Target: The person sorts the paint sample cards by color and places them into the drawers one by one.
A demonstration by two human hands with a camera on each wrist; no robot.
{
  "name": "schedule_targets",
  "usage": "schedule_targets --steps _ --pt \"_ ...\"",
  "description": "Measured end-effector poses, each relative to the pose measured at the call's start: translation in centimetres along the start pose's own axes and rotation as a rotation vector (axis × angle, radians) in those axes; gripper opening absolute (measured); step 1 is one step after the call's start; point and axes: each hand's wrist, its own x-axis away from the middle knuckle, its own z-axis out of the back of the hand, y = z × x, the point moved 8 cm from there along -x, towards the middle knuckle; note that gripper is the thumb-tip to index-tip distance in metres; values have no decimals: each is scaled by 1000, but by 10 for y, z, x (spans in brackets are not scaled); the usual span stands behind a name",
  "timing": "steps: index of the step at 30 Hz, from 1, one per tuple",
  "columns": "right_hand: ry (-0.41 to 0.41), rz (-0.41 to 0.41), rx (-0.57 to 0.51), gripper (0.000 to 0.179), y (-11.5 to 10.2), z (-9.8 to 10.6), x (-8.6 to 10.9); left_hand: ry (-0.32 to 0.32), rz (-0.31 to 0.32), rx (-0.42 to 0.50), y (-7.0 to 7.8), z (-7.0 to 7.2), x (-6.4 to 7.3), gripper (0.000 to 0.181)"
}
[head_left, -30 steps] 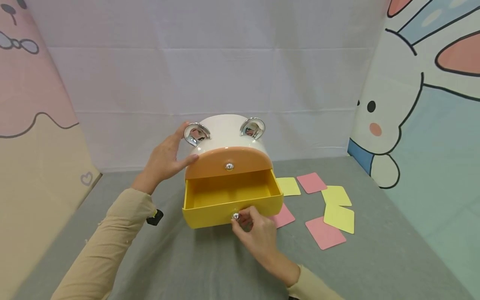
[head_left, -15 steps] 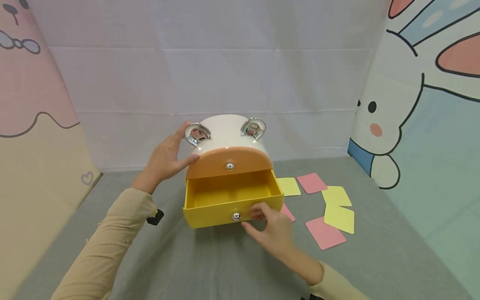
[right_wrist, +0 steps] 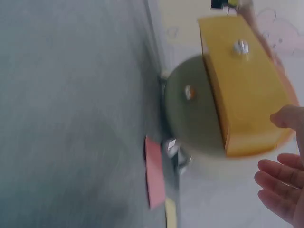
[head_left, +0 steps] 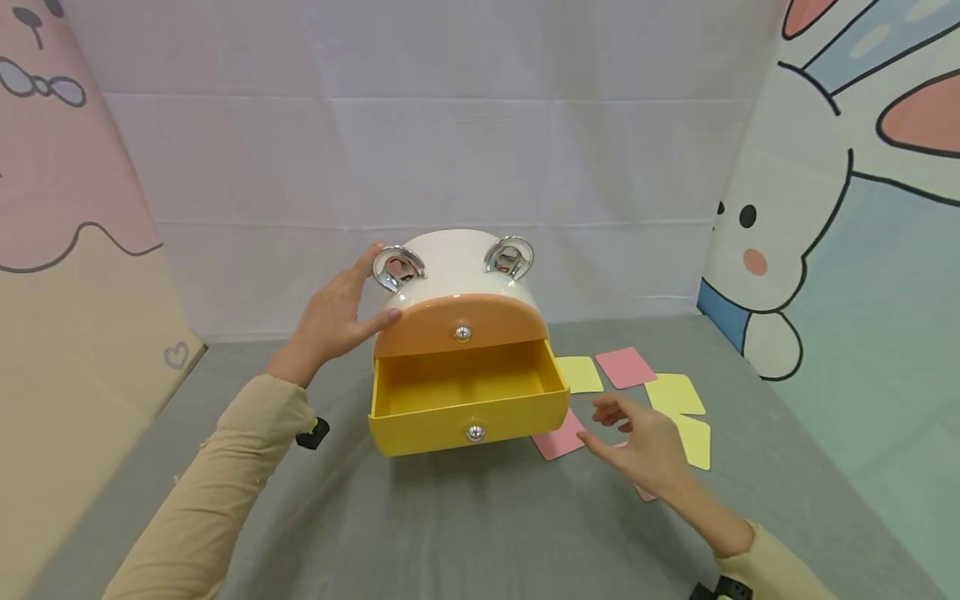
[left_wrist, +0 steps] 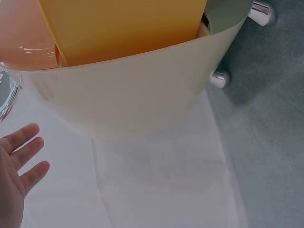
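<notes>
A small white drawer cabinet with chrome ear-like handles stands mid-table. Its yellow lower drawer is pulled out and holds nothing I can see; the orange upper drawer is closed. My left hand rests at the cabinet's upper left, thumb by the orange front and fingers stretched behind the ear; exact contact is unclear. To the right of the drawer, my right hand hovers over the cards with loosely bent fingers, holding nothing. It partly covers a yellow card and a pink card.
Other square cards lie right of the cabinet: a pink one by the drawer, another pink card farther back, and two more yellow ones, including a yellow card. Printed cloth walls enclose the grey table.
My right hand has let go of the yellow drawer's chrome knob and moved right, over the cards. The left hand and the pulled-out drawer stay as they were.
</notes>
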Motion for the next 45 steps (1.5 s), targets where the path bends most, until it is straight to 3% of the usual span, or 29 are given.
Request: schedule_targets --steps 4,12,19,29,45 --pt "-78 -91 36 43 39 6 3 2 -1 -5 0 0 0 86" --pt "-244 -197 22 60 107 14 14 0 -1 -2 0 0 0 86" --pt "-392 -272 79 70 147 15 29 -1 0 -3 0 -1 1 86" --pt "-446 -236 169 76 175 13 42 4 -9 -5 0 0 0 87" --pt "-455 -197 215 74 180 11 45 17 -16 -7 1 0 0 86"
